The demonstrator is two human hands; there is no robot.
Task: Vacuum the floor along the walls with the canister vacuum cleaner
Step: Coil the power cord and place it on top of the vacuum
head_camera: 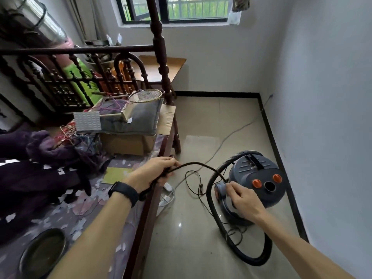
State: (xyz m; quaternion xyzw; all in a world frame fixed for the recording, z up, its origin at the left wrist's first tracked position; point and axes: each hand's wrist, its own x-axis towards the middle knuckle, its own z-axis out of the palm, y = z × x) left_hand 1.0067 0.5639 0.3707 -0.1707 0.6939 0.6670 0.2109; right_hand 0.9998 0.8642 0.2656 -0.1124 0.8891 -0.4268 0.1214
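My left hand point(159, 172) is curled round the black cord point(198, 162), holding a bunch of it over the bed edge. My right hand point(244, 200) pinches the same cord where it meets the grey hub point(220, 189) on the side of the canister vacuum point(259, 174). I judge I'm freeing the lead, so I should feed it out slack and unkinked, clear of the hose point(210, 200). The vacuum stands upright on the floor beside the right wall point(322, 117). Its orange knobs point(257, 183) face me, and its handle point(254, 161) runs away towards the window.
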